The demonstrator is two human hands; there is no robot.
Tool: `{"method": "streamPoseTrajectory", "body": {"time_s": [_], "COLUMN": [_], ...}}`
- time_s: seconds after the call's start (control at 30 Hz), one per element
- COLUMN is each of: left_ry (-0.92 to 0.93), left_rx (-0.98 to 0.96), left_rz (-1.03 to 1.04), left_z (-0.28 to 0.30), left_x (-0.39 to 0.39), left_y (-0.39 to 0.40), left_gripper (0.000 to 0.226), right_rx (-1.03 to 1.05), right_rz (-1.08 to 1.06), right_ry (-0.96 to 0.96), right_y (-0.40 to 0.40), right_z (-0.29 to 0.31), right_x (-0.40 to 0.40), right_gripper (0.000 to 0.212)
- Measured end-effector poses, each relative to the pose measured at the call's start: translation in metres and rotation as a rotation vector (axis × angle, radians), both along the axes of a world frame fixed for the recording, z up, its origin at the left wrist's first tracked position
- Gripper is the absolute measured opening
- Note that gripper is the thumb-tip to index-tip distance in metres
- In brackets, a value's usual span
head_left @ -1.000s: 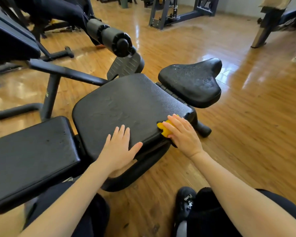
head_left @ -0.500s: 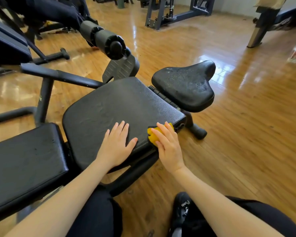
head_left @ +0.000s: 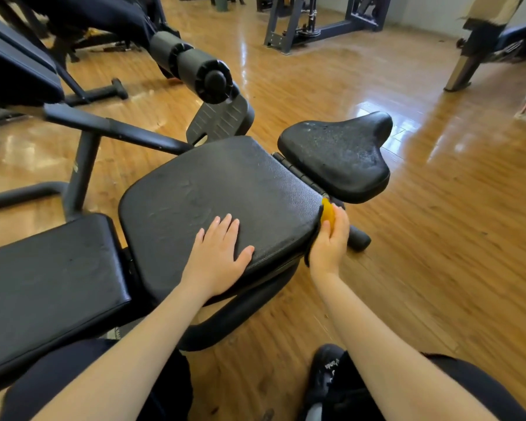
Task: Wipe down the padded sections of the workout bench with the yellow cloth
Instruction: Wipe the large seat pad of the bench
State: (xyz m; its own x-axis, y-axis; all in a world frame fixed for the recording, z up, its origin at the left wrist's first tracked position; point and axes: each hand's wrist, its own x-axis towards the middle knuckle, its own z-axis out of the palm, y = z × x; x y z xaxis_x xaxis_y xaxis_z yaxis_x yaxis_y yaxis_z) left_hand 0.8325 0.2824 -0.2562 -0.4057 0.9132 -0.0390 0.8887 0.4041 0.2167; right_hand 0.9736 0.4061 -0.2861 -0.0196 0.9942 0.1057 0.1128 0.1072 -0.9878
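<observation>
The workout bench has three black pads. The wide middle pad (head_left: pixel 225 189) fills the centre, a long pad (head_left: pixel 49 281) lies at the lower left, and a saddle-shaped pad (head_left: pixel 337 153) stands at the right. My left hand (head_left: pixel 216 256) rests flat on the middle pad's near part, fingers spread. My right hand (head_left: pixel 330 241) presses the yellow cloth (head_left: pixel 328 214) against the middle pad's right side edge, close to its far corner. Most of the cloth is hidden under my fingers.
A black foam roller (head_left: pixel 195 68) juts out above the bench, with a ribbed footplate (head_left: pixel 222 120) under it. The bench frame tubes (head_left: pixel 82 165) run at the left. Another bench stands at far left, grey machines (head_left: pixel 310 22) at the back. The floor is glossy wood. My black shoe (head_left: pixel 325 378) is at the bottom.
My right hand slid the cloth along the middle pad's edge, first toward me, then away to the far right corner by the saddle pad. My left hand stayed flat on the pad.
</observation>
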Motion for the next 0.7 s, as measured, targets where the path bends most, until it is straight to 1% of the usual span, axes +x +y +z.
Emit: {"method": "streamPoseTrajectory", "body": {"time_s": [0.13, 0.23, 0.4, 0.47, 0.6, 0.7], "left_ry": [-0.008, -0.035, -0.047, -0.036, 0.004, 0.011], "left_rx": [-0.004, -0.001, 0.022, 0.018, -0.005, -0.014], "left_rz": [-0.002, -0.005, -0.012, -0.007, -0.003, 0.001], "left_z": [0.0, 0.002, 0.002, 0.001, 0.0, -0.001], "left_x": [0.0, 0.0, -0.003, -0.001, 0.0, 0.001], "left_y": [0.001, -0.002, -0.003, -0.003, -0.001, -0.001], "left_gripper": [0.064, 0.065, 0.065, 0.065, 0.066, 0.066], "right_rx": [-0.052, -0.025, -0.067, -0.085, -0.189, -0.245], "right_rz": [0.019, -0.011, -0.176, -0.185, -0.047, 0.055], "right_ry": [-0.068, -0.084, 0.032, 0.065, 0.093, -0.051], "right_y": [-0.077, -0.092, -0.045, -0.016, 0.041, 0.056], "right_z": [0.0, -0.003, -0.001, -0.004, 0.008, 0.017], "right_x": [-0.022, -0.031, -0.03, -0.021, 0.004, 0.013], "right_gripper": [0.048, 0.05, 0.045, 0.043, 0.036, 0.04]}}
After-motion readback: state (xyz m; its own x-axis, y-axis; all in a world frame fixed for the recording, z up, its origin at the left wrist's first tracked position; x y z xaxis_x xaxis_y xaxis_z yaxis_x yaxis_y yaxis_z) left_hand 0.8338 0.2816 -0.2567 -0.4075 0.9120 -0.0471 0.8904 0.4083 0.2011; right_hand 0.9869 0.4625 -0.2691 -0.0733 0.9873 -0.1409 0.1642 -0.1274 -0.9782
